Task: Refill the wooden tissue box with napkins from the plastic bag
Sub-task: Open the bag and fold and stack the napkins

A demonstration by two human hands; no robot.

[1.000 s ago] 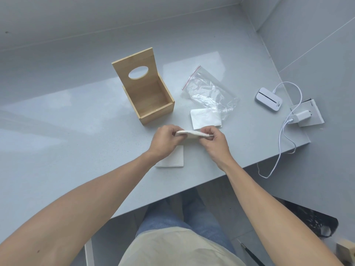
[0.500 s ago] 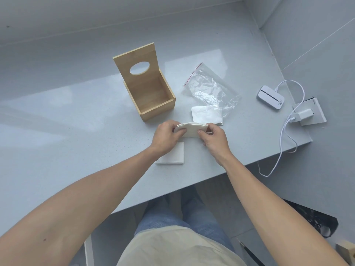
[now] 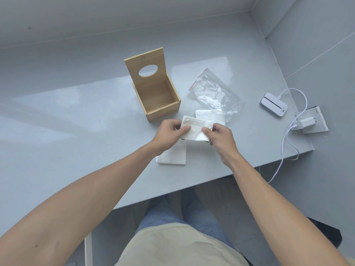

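Tilted up since a moment ago, the napkin stack (image 3: 196, 131) now faces the camera, pinched between left hand (image 3: 169, 134) and right hand (image 3: 221, 136), fingers (image 3: 185, 128) closed on its lower edge, above the table's (image 3: 76, 131) near edge, just before the open wooden tissue box (image 3: 155, 89); the plastic bag (image 3: 213, 93) lies beside it.

Both forearms are bare to past the elbow, with no sleeves, watch or rings showing. The person wears a pale beige top (image 3: 178, 246) and blue denim jeans (image 3: 159, 214).
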